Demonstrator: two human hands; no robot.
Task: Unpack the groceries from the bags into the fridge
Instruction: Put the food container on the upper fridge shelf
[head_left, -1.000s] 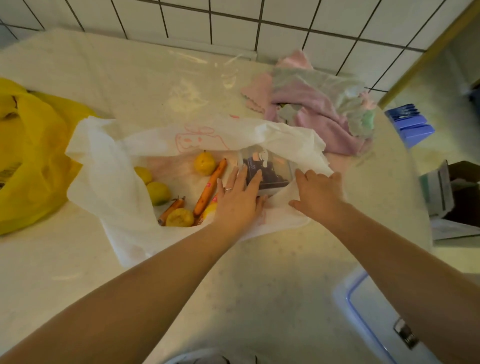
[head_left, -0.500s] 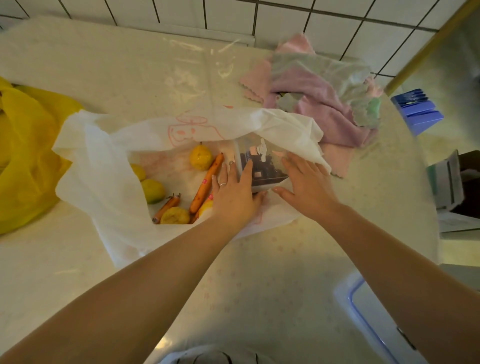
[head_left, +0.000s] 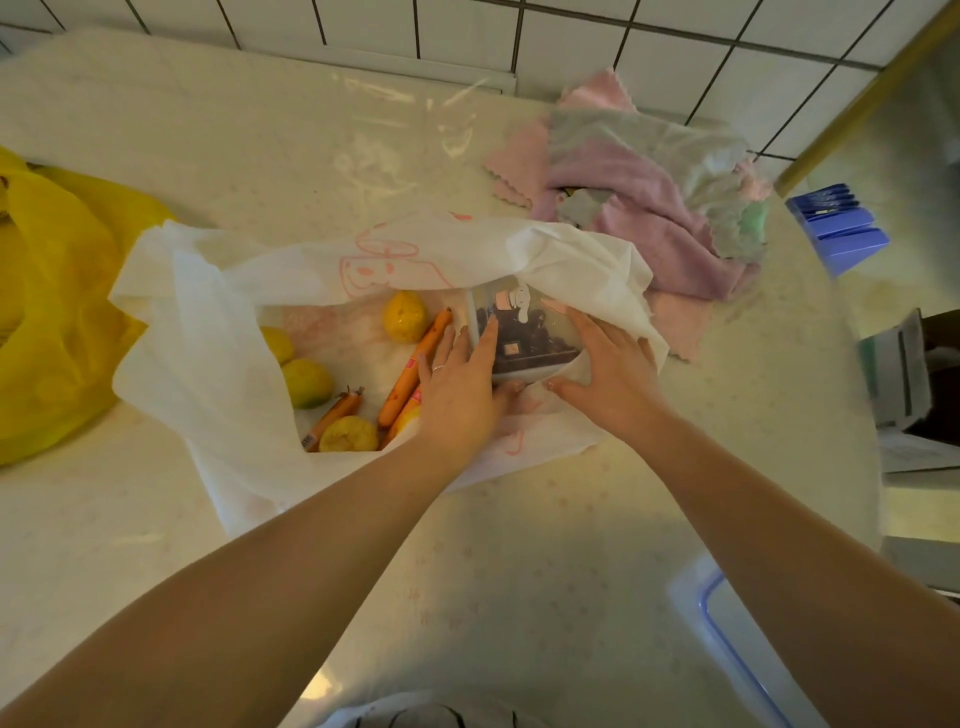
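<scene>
A: Box (head_left: 524, 332) placement, relative to the white bag (head_left: 208, 364)?

B: Inside its mouth, at the right end, on the worktop (head_left: 519, 545). The left hand (head_left: 460, 395) lies flat against the box's left side, the right hand (head_left: 610, 371) against its right, fingers straight, thumbs at the near edge.

A: Any change?

B: A second ago the right hand rested on the bag's outer edge; now it is on the box. Lemons (head_left: 405, 317) and sausages (head_left: 415, 364) sit left of the box, inside the bag.

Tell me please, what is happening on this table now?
A person is unpacking a white non-woven bag on the pale table. The left hand and right hand press against the sides of a clear plastic box inside it. Yellow fruits and orange sausages lie beside it.
</scene>
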